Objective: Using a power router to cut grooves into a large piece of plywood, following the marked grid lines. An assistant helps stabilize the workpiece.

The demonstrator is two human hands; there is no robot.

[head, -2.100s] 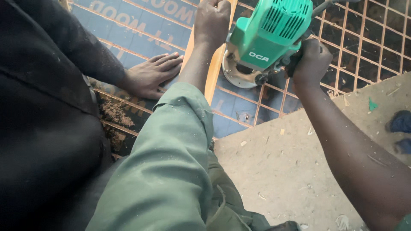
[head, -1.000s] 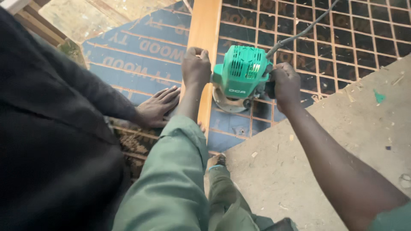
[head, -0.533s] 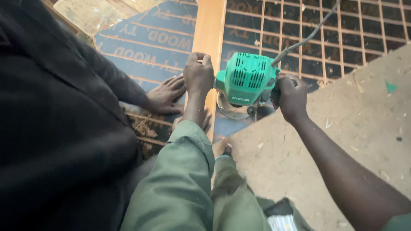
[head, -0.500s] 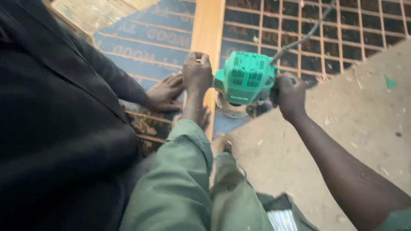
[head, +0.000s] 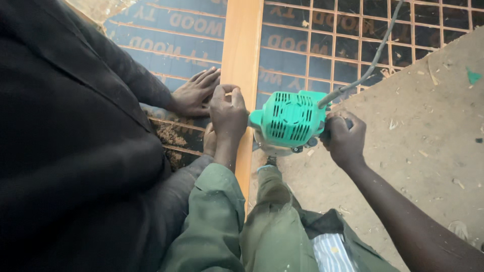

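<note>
A green hand-held router (head: pixel 291 120) stands at the near end of a wooden lattice panel (head: pixel 322 45), beside its wide orange-brown centre board (head: pixel 242 55). My left hand (head: pixel 228 110), in an olive sleeve, is closed on the router's left handle over that board. My right hand (head: pixel 344 138) grips the right handle. A grey cable (head: pixel 373 58) runs from the router up and away to the far right.
Another person in a dark jacket (head: pixel 65 136) crouches at the left, with a flat hand (head: pixel 195 93) pressed on the panel next to the centre board. A blue printed sheet (head: pixel 166 35) lies under the lattice. Dusty concrete floor (head: pixel 423 131) with wood chips spreads to the right.
The router and both my hands have come nearer along the centre board, down to the panel's near end. The other person's hand stays flat on the panel.
</note>
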